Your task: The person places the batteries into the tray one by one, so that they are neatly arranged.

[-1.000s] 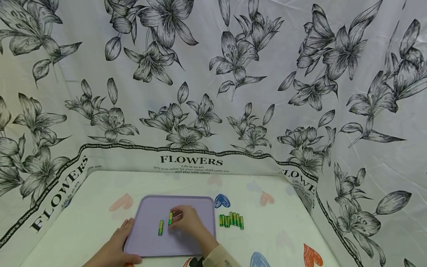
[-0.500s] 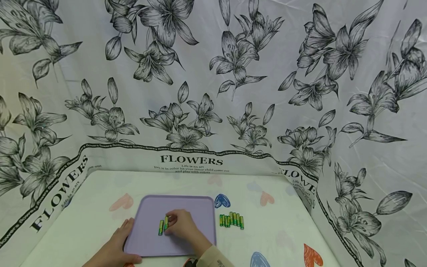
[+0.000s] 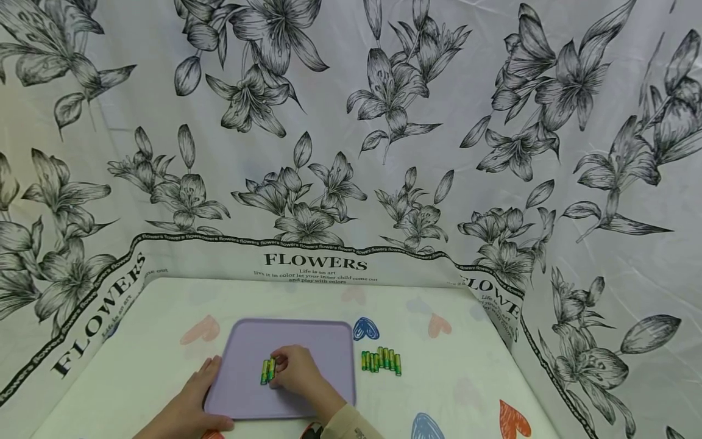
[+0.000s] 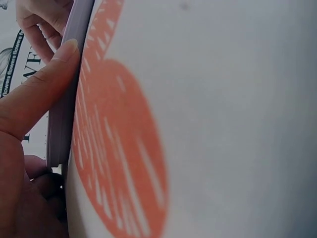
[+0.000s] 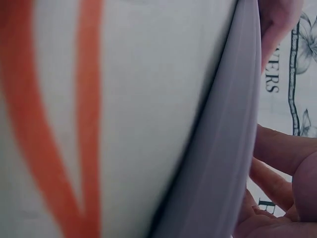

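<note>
Pinching gently should work best for the green tube [image 3: 272, 369], because it looks thin and round and could roll if it gets bumped. It is at the purple tray [image 3: 329, 341], a bit left of the middle. Just to its left is a matching tube [image 3: 264, 372]. They are too small for me to tell if they touch, or if they lie flat. The right hand [image 3: 298, 369] has its grip clamped on the green tube, with the matching tube left alone. A good way is to slide it slowly sideways until both tubes line up, end next to end. Then the fingers should spread a little and lift straight up, so nothing gets knocked. The left hand [image 3: 194, 396] is not clamped on any tube. Its fingers lie along the tray's left side and its thumb is at the near edge, by the corner. A light, steady press there should stop the tray from sliding. Outside the tray, to the right, more tubes [image 3: 381, 360] sit in a bunch on the worktop [image 3: 439, 372]. The right sleeve [image 3: 351, 424] is near the tray's front edge, so it should not drag there.
</note>
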### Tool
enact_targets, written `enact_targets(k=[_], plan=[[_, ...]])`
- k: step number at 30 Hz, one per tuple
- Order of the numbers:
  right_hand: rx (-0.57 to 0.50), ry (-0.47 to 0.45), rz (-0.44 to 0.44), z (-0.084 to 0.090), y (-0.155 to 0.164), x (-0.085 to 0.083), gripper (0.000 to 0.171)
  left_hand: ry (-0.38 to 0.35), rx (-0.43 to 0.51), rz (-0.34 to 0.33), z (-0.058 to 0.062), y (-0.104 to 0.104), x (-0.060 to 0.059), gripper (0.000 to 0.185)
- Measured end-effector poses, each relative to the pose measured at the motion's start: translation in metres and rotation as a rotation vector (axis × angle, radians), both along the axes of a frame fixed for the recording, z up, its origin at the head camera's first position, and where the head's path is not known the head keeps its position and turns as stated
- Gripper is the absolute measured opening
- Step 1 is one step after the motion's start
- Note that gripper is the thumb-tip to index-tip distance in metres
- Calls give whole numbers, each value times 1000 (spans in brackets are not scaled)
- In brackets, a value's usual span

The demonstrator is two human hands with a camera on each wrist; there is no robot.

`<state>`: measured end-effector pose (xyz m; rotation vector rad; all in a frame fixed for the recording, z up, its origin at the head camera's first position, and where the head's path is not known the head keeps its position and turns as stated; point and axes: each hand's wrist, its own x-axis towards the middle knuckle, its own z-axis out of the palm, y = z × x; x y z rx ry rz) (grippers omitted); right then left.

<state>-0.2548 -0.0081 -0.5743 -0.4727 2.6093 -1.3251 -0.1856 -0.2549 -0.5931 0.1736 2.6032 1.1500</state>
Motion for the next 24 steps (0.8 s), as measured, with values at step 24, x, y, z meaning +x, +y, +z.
enact_targets(k=[24], plan=[[-61,-5,-49,24,47,-8,56,-42,-10,29,-1,2,-5,142]])
